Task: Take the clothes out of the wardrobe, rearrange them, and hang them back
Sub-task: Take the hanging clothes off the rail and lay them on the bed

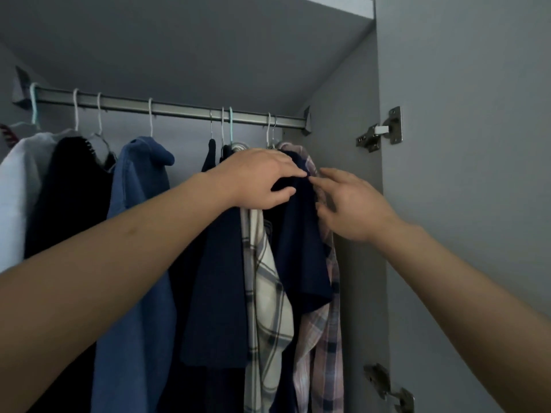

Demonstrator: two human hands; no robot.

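Clothes hang on a metal rail inside a grey wardrobe. My left hand pinches the shoulder of a navy short-sleeved shirt between thumb and fingers, near the rail's right end. My right hand is open, its fingertips touching the same shoulder from the right. Behind the navy shirt hangs a pink plaid shirt; left of it hang a white plaid shirt and another navy garment. The hangers under my hands are hidden.
Further left hang a blue denim shirt, a black knit and a white garment. The open wardrobe door with its hinges stands at the right. A shelf panel closes off the top.
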